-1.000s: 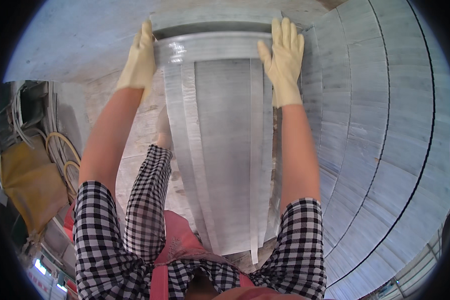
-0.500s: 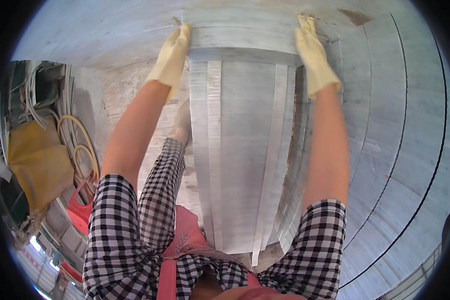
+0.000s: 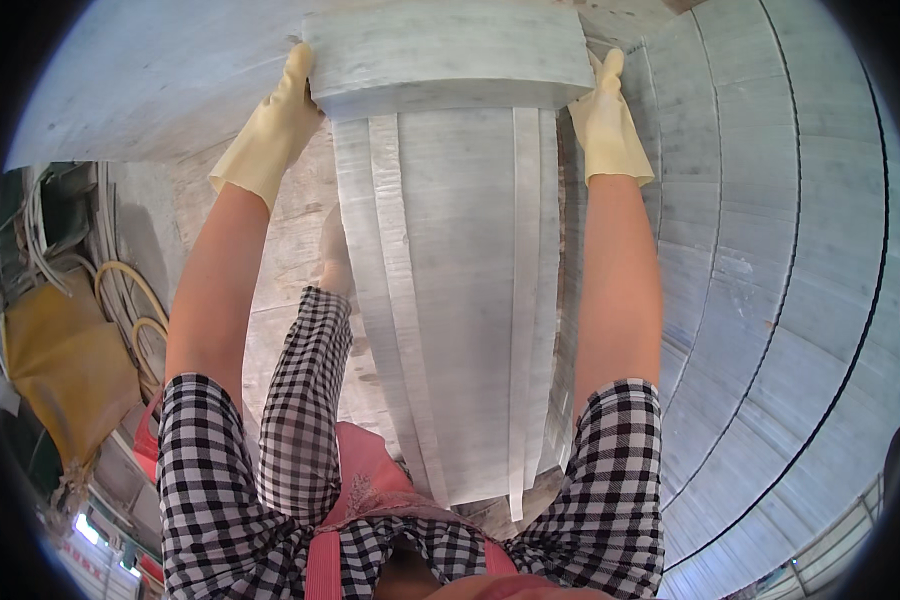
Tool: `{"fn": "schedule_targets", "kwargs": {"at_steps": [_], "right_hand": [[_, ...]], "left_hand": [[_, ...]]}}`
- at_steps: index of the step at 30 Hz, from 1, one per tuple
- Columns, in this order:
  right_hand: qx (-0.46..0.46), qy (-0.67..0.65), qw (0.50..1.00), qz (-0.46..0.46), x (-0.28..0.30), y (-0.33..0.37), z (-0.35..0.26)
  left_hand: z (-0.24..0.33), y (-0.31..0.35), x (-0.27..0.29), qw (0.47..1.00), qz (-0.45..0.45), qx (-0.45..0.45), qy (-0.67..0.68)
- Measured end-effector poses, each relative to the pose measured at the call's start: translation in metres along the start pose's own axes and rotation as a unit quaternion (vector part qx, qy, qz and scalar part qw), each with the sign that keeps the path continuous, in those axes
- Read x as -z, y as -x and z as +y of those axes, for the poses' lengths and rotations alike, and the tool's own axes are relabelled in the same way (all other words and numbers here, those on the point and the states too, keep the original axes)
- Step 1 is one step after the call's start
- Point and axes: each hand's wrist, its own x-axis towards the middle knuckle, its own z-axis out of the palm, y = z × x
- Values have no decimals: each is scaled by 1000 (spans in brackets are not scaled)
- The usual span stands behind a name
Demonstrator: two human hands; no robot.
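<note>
Both my hands wear cream rubber gloves. My left hand (image 3: 280, 115) grips the left end of a long grey, marble-like slab (image 3: 450, 45), thumb up along its edge. At the opposite end, my right hand (image 3: 608, 115) is closed on the slab, its fingers partly hidden behind it. Beneath the slab's near edge lies a pile topped by a broad grey slab (image 3: 460, 260). Two narrow pale strips, a left strip (image 3: 402, 250) and a right strip (image 3: 525, 250), run lengthwise over that top slab. Whether the held slab touches the pile is hidden.
Rows of grey slabs (image 3: 750, 200) stand close by on the right. A stained, pale floor (image 3: 295, 250) lies left of the pile, with my foot (image 3: 334, 250) on it. Further left are a yellow-brown sheet (image 3: 70, 360), coiled hoses (image 3: 130, 300) and a red object (image 3: 147, 440).
The held slab has come nearer and shows larger, shifting left in view. Both hands have moved with it, and the left one now wraps further around its end.
</note>
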Motion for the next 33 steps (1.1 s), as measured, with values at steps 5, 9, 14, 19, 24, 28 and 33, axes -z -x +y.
{"fn": "schedule_targets", "kwargs": {"at_steps": [5,9,14,19,24,28,33], "right_hand": [[-25,66,997,-13,0,18,-21],[-29,45,998,-44,5,28,-19],[6,92,994,-53,8,29,-21],[38,15,996,-83,3,36,-35],[6,-9,998,-68,2,42,-43],[46,70,994,-66,10,41,-42],[47,102,991,-79,1,39,-34]], "left_hand": [[-2,-2,-6,937,0,8,350],[15,19,-21,954,67,43,290],[50,24,-26,862,129,171,459],[69,39,-17,888,139,148,412],[61,35,-18,900,137,73,408],[39,26,-24,889,136,103,424],[20,11,-25,880,140,38,452]]}}
